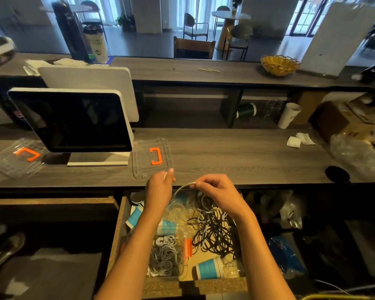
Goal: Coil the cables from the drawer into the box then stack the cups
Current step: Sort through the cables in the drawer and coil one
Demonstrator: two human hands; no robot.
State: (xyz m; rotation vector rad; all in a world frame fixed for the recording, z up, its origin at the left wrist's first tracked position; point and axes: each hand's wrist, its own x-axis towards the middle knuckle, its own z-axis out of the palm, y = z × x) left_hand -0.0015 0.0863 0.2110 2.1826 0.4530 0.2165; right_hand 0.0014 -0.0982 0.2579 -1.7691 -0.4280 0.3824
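Note:
Both my hands are raised over the open drawer (117, 232), at the counter's front edge. My left hand (159, 184) pinches one end of a white cable (182, 188), and my right hand (212, 188) pinches the same cable a little further along, so it arcs between them. Below lies a tangle of black and white cables (214, 230). A clear plastic box (167, 254) in the drawer holds several coiled grey cables. Blue-and-white paper cups lie on their sides in the drawer: one at the front right (208, 268), one at the left (134, 216), one in the middle (168, 225).
A clear lid with an orange handle (153, 156) lies on the counter just beyond my left hand. A second such lid (20, 155) lies at the far left. A monitor (72, 120) stands at the left. White napkins (299, 140) and crumpled plastic (355, 152) sit at the right.

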